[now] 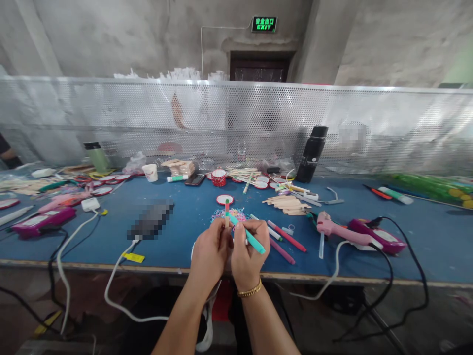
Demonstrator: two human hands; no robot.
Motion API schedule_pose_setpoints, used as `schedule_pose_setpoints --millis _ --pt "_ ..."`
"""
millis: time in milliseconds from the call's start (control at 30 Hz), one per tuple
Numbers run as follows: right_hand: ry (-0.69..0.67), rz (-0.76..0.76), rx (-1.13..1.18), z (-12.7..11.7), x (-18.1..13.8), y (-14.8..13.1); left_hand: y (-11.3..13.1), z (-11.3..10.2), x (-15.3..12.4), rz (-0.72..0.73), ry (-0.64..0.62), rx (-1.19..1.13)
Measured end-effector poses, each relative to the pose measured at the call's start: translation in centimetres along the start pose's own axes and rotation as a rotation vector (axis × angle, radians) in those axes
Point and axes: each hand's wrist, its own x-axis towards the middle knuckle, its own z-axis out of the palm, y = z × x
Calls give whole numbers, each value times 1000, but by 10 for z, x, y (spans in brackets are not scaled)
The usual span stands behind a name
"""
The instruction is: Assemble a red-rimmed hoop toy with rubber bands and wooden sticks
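Observation:
My left hand [211, 249] pinches a small wooden craft stick [227, 212] upright; its top is coloured green and red. A turquoise marker [254, 242] is in my right hand [249, 249], its tip end meeting the stick near the fingers. Just beyond both hands lies a heap of colourful rubber bands [236, 213], with a round white disc with a red rim [225, 199] behind it. To the right of my right hand rest a red marker [288, 236] and a purple marker [282, 250]. The lower part of the stick is hidden by my fingers.
A pink glue gun [343, 230] with cables lies to the right, near a purple box [391, 241]. Bare craft sticks [288, 204] are piled behind the markers. A black bottle [312, 155] stands by the perforated metal screen [207, 108]. A blurred-out dark device [151, 220] lies left.

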Motion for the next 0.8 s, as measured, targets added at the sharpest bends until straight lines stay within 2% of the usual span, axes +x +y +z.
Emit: schedule_pose_setpoints --millis 100,267,467,667,800 --pt "-16 -5 16 0 0 0 2 -1 0 -3 4 9" --pt "53 21 -34 0 0 0 0 0 1 1 3 13" --pt "-29 -19 1 0 1 -2 0 0 0 14 16 21" --pt "34 16 -26 0 0 1 -2 1 1 10 8 21" --pt "3 -6 6 -1 0 0 -1 1 1 13 7 35"
